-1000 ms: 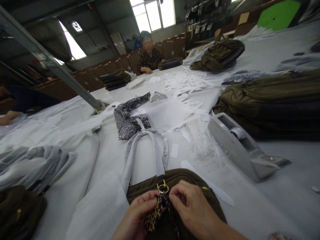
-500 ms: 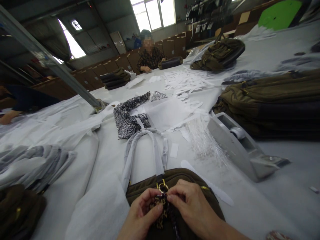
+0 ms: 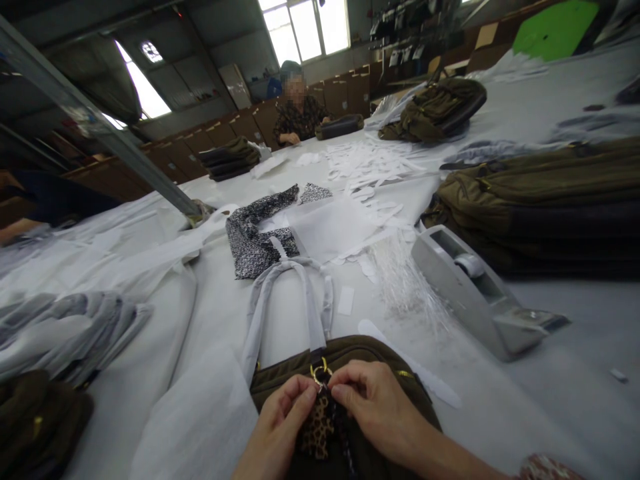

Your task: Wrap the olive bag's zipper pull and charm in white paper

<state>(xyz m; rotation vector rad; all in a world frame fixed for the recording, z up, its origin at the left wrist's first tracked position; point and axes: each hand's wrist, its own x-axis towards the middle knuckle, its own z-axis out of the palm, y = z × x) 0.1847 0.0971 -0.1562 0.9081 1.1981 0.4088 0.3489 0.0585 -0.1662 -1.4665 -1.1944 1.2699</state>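
An olive-green handbag point(image 3: 360, 348) lies in front of me, its handles point(image 3: 311, 300) wrapped in pale sheeting and stretched away over the table. Where a handle joins the bag hangs a gold ring point(image 3: 320, 375). From it dangles a leopard-print charm point(image 3: 315, 430), with a dark braided cord beside it. My left hand point(image 3: 280, 423) is closed, thumb and fingertips pinching the charm's top just under the ring. On the other side, my right hand point(image 3: 380, 407) pinches by the ring's lower edge; its fingertips seem to be on the dark cord, partly hidden.
A grey tape dispenser point(image 3: 480, 293) stands right of the bag, near clear plastic strands point(image 3: 405, 280). More olive bags point(image 3: 550, 207) lie at right. Black-and-white patterned fabric point(image 3: 255, 247) is beyond the handles. A person point(image 3: 300, 113) works across the table; another person's arm shows at far left.
The leopard-print charm now hangs flatter and more visible below my left fingers. My left fingertips have shifted slightly up and left toward the ring. The right hand stays pinched.
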